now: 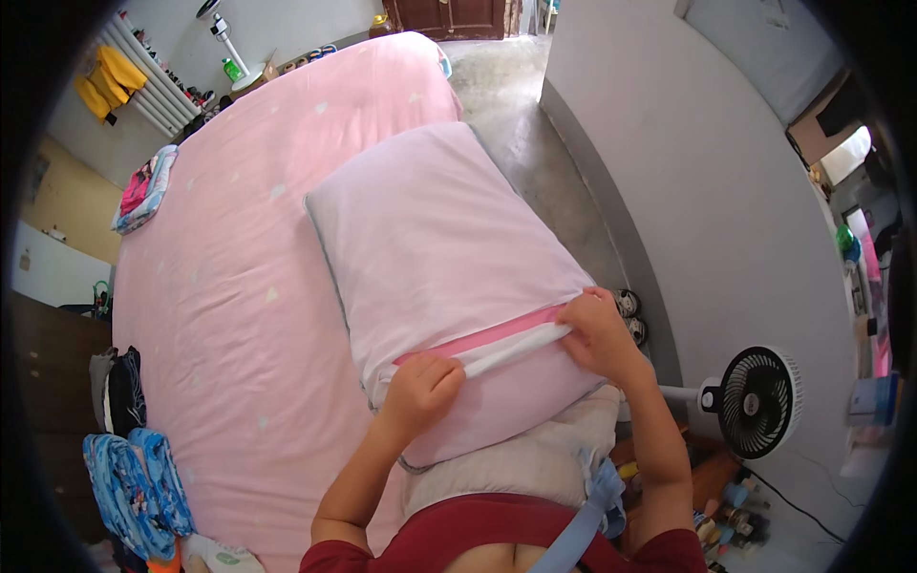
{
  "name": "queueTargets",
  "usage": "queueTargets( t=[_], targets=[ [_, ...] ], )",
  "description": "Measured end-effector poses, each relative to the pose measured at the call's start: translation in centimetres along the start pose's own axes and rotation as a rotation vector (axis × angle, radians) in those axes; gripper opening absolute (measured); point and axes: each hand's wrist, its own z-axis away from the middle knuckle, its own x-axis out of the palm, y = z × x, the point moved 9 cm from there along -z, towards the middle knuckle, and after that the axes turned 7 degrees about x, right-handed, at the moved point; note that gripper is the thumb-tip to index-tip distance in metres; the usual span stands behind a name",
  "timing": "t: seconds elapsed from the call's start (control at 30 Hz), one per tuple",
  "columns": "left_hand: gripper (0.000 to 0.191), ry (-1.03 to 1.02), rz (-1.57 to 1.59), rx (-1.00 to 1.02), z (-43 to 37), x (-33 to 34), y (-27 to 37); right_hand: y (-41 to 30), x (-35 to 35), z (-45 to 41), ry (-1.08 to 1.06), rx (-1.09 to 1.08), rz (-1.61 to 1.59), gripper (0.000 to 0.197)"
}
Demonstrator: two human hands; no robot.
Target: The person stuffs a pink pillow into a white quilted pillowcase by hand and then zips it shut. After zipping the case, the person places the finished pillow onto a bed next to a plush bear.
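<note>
A pale pink pillow or cushion with grey piping lies on a bed in front of me. Across its near part runs an opening in the cover, with a brighter pink layer showing through. My left hand pinches the opening's edge at its left end. At the right end, my right hand grips the same edge. Between the two hands the white folded edge of the cover stretches fairly straight. My fingertips are partly hidden in the fabric.
The pink bed sheet spreads to the left. A beige quilted pad lies against my body. Right of me stands a white fan by the grey wall, with shoes on the floor. Folded blue clothes rest at the bed's left edge.
</note>
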Motion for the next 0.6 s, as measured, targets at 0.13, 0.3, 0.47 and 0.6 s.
queueTargets(
  t=[0.13,0.3,0.47,0.6],
  targets=[
    [0.019,-0.081,-0.046,0.007,0.3,0.5,0.9,-0.1,-0.6,-0.5,0.040,0.019,-0.087,0.016],
    [0.021,-0.007,-0.128,0.023,-0.5,1.4,3.9,-1.1,1.6,-4.2,0.044,-0.046,0.150,0.012],
    [0.053,-0.279,0.074,-0.167,-2.2,6.3,4.6,-0.1,-0.7,-6.7,0.098,0.214,-0.147,0.018],
    [0.077,-0.410,-0.090,-0.267,-2.3,7.4,2.9,-1.2,-1.8,-8.2,0.105,0.237,-0.193,0.013]
  ],
)
